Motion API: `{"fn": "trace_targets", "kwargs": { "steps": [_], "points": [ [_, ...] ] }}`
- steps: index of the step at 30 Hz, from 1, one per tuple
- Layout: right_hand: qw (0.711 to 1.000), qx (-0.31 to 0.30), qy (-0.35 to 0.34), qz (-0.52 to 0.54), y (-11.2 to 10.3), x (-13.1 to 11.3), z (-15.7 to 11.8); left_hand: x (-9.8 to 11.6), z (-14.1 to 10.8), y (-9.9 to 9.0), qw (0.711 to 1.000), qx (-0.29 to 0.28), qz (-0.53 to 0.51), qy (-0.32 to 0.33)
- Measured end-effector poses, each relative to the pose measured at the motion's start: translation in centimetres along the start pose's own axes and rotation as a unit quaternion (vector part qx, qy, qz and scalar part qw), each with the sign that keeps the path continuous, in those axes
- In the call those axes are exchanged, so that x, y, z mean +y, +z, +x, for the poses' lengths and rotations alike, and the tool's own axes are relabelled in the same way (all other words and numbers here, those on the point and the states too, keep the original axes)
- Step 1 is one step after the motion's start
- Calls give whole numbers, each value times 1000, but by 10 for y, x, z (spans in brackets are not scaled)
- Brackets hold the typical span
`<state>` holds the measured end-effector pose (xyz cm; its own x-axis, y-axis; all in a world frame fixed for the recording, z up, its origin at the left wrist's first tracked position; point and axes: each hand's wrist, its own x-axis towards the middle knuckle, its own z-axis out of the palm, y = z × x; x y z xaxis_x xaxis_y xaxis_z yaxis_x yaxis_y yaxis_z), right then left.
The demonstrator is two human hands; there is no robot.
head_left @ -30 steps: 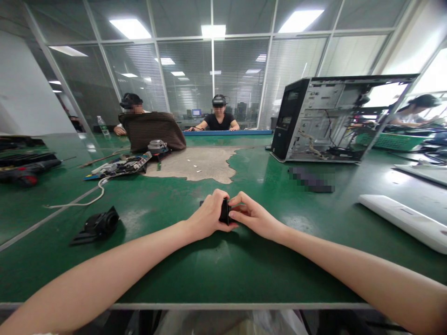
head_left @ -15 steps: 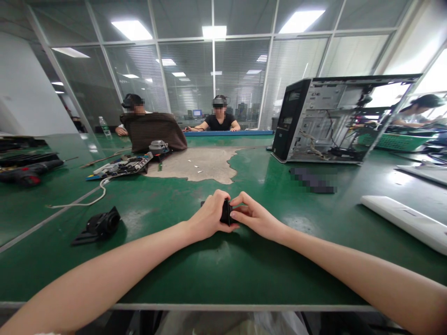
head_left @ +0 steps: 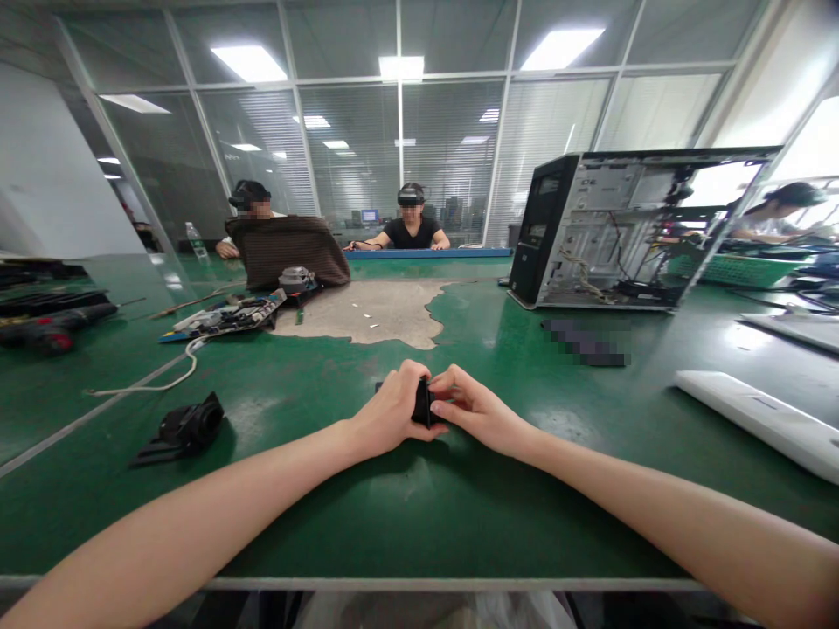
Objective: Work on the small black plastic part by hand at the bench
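The left hand [head_left: 391,411] was clamped around the black part [head_left: 421,407], which risked twisting loose should the right hand [head_left: 478,411], pinching its right edge, push too hard.

A broad green-topped worktable [head_left: 393,533] with a ragged beige patch [head_left: 386,306] stretches toward a tall, pale-framed glass partition [head_left: 354,39], its middle panes lined with grey slatted blinds [head_left: 452,175]; bright rectangular white lights [head_left: 250,64] show in the glass, a plain white wall [head_left: 45,166] stands left, a glaring white window [head_left: 813,135] right
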<state>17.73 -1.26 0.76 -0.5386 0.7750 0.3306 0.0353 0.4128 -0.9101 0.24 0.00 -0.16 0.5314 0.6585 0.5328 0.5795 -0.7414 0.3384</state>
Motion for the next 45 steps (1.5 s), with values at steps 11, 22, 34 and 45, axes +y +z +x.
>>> {"fn": "trace_targets", "kwargs": {
  "steps": [11,22,34,45],
  "points": [
    [999,-27,21,26,-1,1,-4,1,1,-1,1000,2,-10,0],
    [1000,-23,11,6,-1,1,-1,1,0,-2,1000,-7,15,15],
    [999,-20,22,36,0,2,2,-2,0,1,1000,5,11,16],
    [1000,4,4,0,0,0,0,-3,0,1,1000,10,12,15]
  ]
}}
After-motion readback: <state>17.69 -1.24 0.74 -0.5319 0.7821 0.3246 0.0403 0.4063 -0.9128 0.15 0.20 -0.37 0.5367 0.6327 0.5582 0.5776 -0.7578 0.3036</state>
